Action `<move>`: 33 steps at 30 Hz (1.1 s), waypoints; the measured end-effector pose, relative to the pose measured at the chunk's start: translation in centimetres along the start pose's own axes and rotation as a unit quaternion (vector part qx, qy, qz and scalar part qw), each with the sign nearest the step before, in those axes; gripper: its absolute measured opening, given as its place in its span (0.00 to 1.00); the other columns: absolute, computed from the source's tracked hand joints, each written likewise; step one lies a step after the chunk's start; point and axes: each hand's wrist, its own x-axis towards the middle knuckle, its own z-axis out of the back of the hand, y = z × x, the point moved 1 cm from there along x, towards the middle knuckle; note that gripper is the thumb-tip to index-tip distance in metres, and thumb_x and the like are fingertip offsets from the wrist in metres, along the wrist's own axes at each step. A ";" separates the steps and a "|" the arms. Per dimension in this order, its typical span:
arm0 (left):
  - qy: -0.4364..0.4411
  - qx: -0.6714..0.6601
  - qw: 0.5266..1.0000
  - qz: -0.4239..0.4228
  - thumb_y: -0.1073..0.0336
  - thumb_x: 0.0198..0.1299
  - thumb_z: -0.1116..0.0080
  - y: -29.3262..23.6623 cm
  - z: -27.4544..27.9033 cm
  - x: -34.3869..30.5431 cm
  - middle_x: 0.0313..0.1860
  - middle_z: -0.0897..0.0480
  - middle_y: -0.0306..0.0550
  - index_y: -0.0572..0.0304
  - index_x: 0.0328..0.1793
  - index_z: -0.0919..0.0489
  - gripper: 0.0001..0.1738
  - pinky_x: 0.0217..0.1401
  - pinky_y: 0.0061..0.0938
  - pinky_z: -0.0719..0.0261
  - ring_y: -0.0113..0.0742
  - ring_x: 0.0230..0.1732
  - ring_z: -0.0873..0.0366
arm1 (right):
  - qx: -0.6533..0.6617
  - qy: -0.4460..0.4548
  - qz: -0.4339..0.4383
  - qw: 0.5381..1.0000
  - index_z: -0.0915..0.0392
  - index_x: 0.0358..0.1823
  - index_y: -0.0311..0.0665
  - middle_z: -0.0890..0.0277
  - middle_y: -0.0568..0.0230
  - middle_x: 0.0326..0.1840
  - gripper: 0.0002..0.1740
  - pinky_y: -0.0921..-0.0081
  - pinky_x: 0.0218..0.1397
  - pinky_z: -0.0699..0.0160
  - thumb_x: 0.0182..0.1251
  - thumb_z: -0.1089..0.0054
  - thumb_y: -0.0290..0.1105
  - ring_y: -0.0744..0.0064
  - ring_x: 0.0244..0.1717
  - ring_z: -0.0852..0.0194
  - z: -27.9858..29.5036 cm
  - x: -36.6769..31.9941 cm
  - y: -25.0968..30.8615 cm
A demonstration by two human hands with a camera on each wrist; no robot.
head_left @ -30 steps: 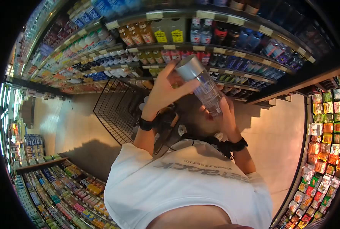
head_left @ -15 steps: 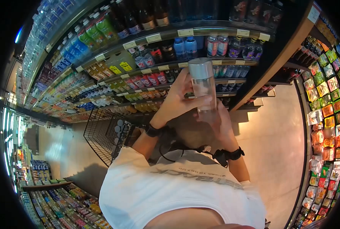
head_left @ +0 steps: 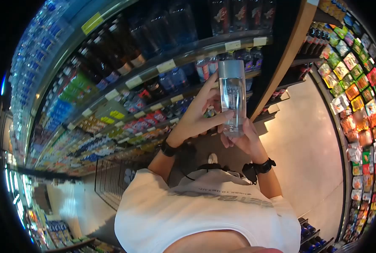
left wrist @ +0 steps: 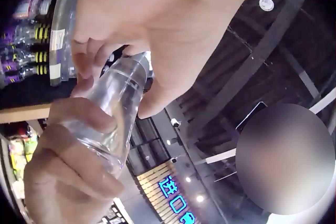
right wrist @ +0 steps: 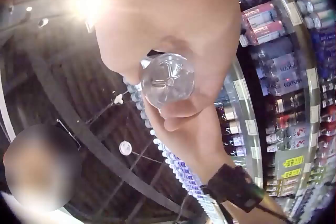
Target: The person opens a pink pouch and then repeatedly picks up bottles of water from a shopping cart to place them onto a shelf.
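Note:
A clear cylindrical water bottle (head_left: 232, 97) with a broad silver-grey cap (head_left: 231, 68) is held up in front of the shelves. My left hand (head_left: 201, 116) grips its side, thumb across the front and fingers behind. Lower down, my right hand (head_left: 248, 141) holds the bottle near its base. In the left wrist view the bottle (left wrist: 119, 95) runs between the left hand (left wrist: 152, 29) and the right hand (left wrist: 73, 166). The right wrist view looks at the round ridged bottle bottom (right wrist: 169, 81), with the right hand (right wrist: 168, 19) around it.
Shelves of drinks (head_left: 162, 67) rise ahead and to the left, with price tags along their edges. A wire shopping cart (head_left: 112, 179) stands at the lower left. Bagged snacks hang on a rack (head_left: 357, 109) at the right, past a strip of pale floor (head_left: 297, 126).
The bottle has gone from tilted to nearly upright, and its printed side now faces the head camera. The view has turned right, shifting the shelves and cart leftward. Both hands still hold the bottle.

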 end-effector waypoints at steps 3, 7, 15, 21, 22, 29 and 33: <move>-0.008 -0.026 1.000 -0.014 0.78 0.63 0.30 0.2 1.1 1.4 0.70 0.24 0.49 0.60 0.90 0.60 0.58 0.77 0.39 0.35 0.36 0.71 0.28 | -0.069 0.003 -0.002 0.998 0.38 0.73 0.35 0.21 0.54 0.56 0.35 0.68 0.46 0.16 0.81 0.51 0.56 0.64 0.47 0.17 0.5 1.4 1.2; 0.006 0.009 0.996 -0.084 0.79 0.55 0.24 -0.5 3.9 4.3 0.72 0.25 0.46 0.63 0.89 0.56 0.63 0.77 0.37 0.33 0.34 0.72 0.28 | -0.193 -0.064 0.029 0.979 0.45 0.80 0.33 0.30 0.55 0.69 0.36 0.65 0.57 0.17 0.83 0.49 0.48 0.64 0.60 0.21 1.1 3.6 1.6; -0.174 0.209 0.923 -0.273 0.71 0.53 0.20 -7.8 7.1 10.6 0.63 0.18 0.46 0.66 0.71 0.27 0.39 0.65 0.34 0.21 0.34 0.59 0.18 | -0.271 -0.112 0.088 0.952 0.42 0.78 0.33 0.26 0.48 0.64 0.41 0.64 0.57 0.22 0.82 0.58 0.61 0.58 0.54 0.19 3.1 7.1 5.9; -0.320 0.031 0.826 -0.463 0.77 0.51 0.21 -15.2 5.7 19.7 0.62 0.20 0.50 0.70 0.69 0.28 0.39 0.72 0.35 0.25 0.38 0.64 0.21 | -0.258 -0.084 0.063 0.960 0.38 0.74 0.30 0.23 0.50 0.58 0.37 0.67 0.55 0.22 0.84 0.60 0.58 0.61 0.51 0.18 8.6 5.7 8.5; -0.316 0.033 0.807 -0.497 0.78 0.50 0.21 -16.1 5.6 21.3 0.62 0.20 0.50 0.71 0.70 0.29 0.40 0.72 0.35 0.24 0.38 0.63 0.21 | -0.254 -0.074 0.062 0.962 0.38 0.74 0.28 0.22 0.49 0.57 0.36 0.67 0.56 0.21 0.85 0.61 0.55 0.62 0.52 0.19 9.1 5.4 9.3; -0.304 0.221 0.800 -0.468 0.69 0.52 0.19 -19.1 5.7 32.7 0.59 0.19 0.51 0.70 0.67 0.23 0.37 0.67 0.38 0.17 0.37 0.60 0.19 | -0.252 -0.052 0.093 0.962 0.36 0.71 0.26 0.19 0.49 0.49 0.31 0.68 0.54 0.19 0.87 0.59 0.49 0.62 0.48 0.17 14.0 3.8 14.3; -0.326 0.366 0.767 -0.414 0.65 0.50 0.18 -19.6 4.9 36.0 0.52 0.14 0.51 0.65 0.63 0.17 0.32 0.63 0.39 0.14 0.38 0.56 0.16 | -0.270 -0.042 0.102 0.956 0.36 0.71 0.27 0.18 0.49 0.49 0.29 0.68 0.53 0.19 0.87 0.60 0.47 0.62 0.48 0.17 16.0 3.2 16.3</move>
